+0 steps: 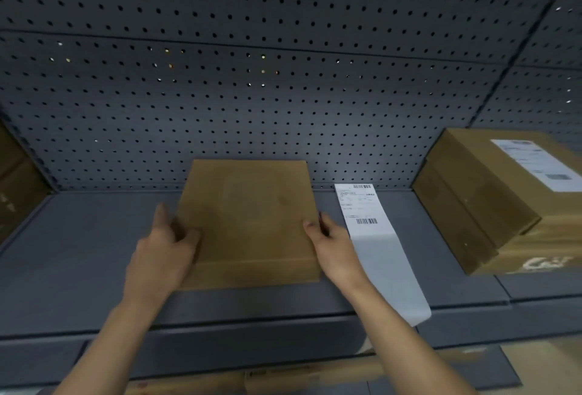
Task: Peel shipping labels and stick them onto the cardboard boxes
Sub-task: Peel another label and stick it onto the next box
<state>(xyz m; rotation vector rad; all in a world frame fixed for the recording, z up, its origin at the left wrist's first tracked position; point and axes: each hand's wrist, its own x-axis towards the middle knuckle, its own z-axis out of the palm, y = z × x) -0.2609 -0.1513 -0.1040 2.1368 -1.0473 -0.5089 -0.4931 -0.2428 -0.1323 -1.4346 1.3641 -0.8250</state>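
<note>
**A:** What does the cardboard box look like?

**B:** Flat, plain brown and closed. Its top is bare, with only a faint round mark pressed into the board. It sits in the middle of the grey shelf, its far edge close to the pegboard wall. Whether it rests on the shelf or is lifted a little, one cannot tell.

**A:** And the person's hands?

**B:** The left hand clasps the box's left edge, with the thumb on top and the forefinger pointing away along the side. The right hand holds the box's right edge the same way, thumb on the top face — the other fingers are down the side, mostly hidden.

**A:** Any labels?

**B:** A white label strip lies just right of the box, beside the right hand. Its far part is printed, with two barcodes; its near part is blank and glossy and overhangs the shelf's front edge.

**A:** What lies farther right of the box?

**B:** A stack of boxes in the same brown — the top one carries a stuck label, its print too blurred to read.
</note>
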